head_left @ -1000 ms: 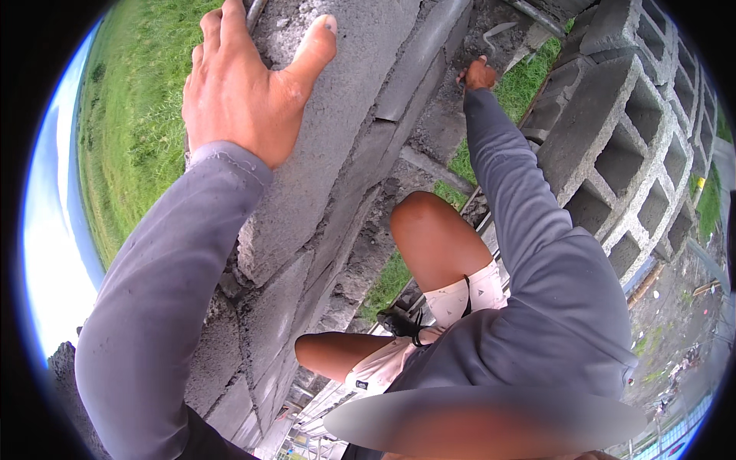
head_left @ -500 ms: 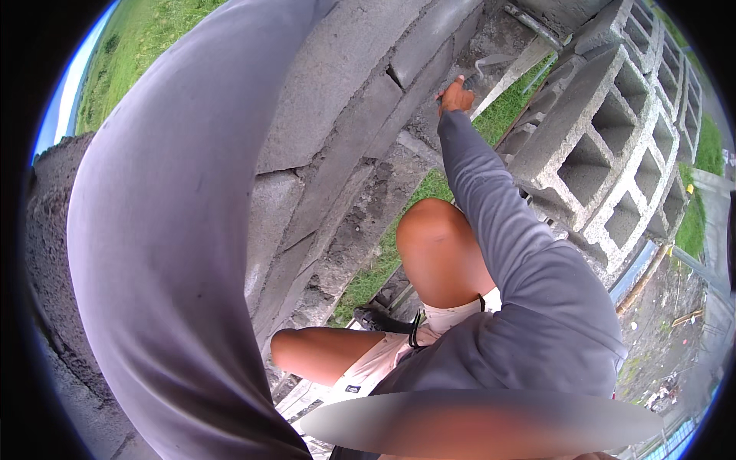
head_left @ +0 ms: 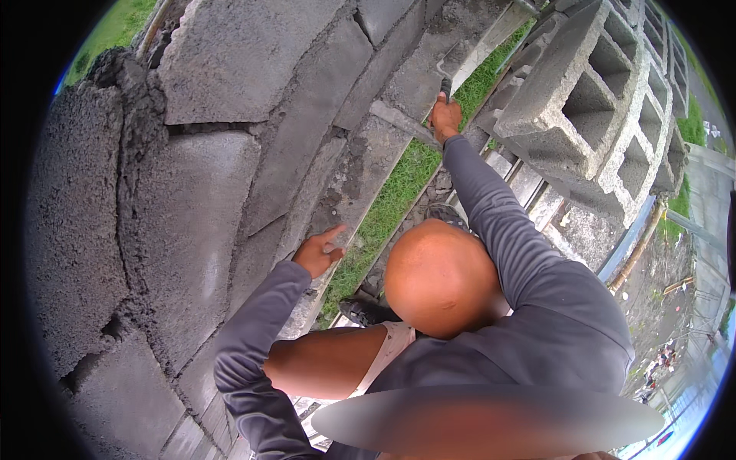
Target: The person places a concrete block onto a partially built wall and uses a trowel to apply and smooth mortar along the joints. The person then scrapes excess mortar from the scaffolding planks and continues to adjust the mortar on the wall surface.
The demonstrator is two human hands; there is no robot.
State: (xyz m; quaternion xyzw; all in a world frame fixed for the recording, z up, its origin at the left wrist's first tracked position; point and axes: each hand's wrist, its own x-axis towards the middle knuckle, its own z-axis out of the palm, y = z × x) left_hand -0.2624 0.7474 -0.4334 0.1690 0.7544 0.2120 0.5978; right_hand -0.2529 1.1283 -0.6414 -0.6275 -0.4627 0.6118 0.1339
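My right hand [head_left: 446, 119] is closed around the dark handle of a trowel [head_left: 446, 86], whose thin bent metal neck shows beyond my fingers. Its blade is hard to make out against the grey mortar-stained board [head_left: 414, 77]. Lower left, my left hand [head_left: 317, 253] holds nothing, with index finger and thumb spread, at the edge of the board along the foot of the wall. A concrete block wall [head_left: 199, 199] with rough mortar joints rises on the left, close by that hand.
Hollow concrete blocks [head_left: 590, 115] are stacked at the right. Grass [head_left: 410, 180] shows through a gap beside the board. A short crosspiece [head_left: 402, 121] juts near my right hand. My bent knee [head_left: 441, 276] is between my arms.
My left arm, earlier raised across the left of the view, has come down, and its hand now shows near the board. My right hand has drawn slightly nearer with the trowel.
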